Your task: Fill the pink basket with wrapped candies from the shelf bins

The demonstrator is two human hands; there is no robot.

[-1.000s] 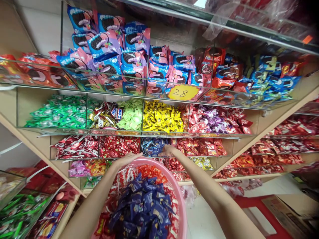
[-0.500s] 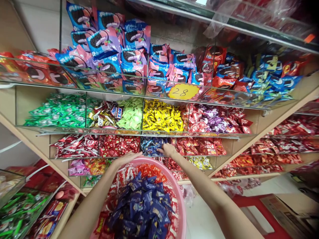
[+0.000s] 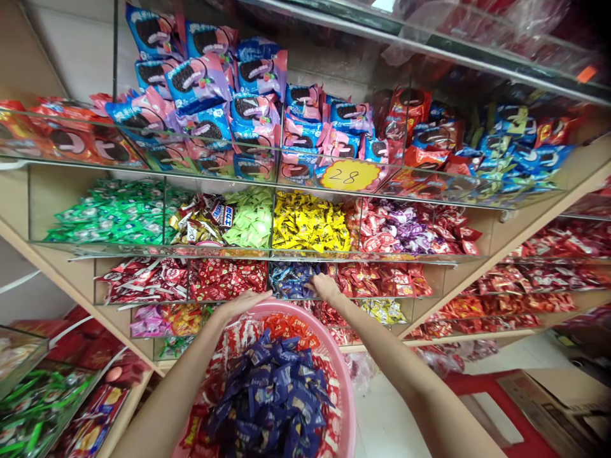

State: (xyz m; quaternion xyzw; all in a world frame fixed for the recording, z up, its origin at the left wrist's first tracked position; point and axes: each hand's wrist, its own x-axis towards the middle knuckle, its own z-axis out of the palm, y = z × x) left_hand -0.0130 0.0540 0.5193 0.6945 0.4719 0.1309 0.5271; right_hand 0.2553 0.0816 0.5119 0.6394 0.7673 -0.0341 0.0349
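My right hand (image 3: 326, 287) reaches into a small shelf compartment of dark-blue wrapped candies (image 3: 290, 278). Its fingers are bent at the compartment's right side, among the wrappers; whatever they grip is hidden. My left hand (image 3: 245, 304) lies with fingers stretched out along the shelf's front edge, right by the far rim of a pink plastic basket (image 3: 347, 381). Heaped in the basket is a pile of dark-blue wrapped candies (image 3: 272, 401), with red and white wrapped candies (image 3: 233, 334) around and behind it.
Glass-fronted shelves above hold green candies (image 3: 114, 213), yellow candies (image 3: 310, 222) and blue-pink cookie packs (image 3: 198, 79). A yellow price tag (image 3: 352, 175) reads 28. Red candies (image 3: 229, 278) fill the compartment left of the blue ones. An open cardboard box (image 3: 558, 401) stands at lower right.
My right hand's fingers have shifted slightly and drawn a little closer together among the blue candies. My left hand and the basket stay in place.
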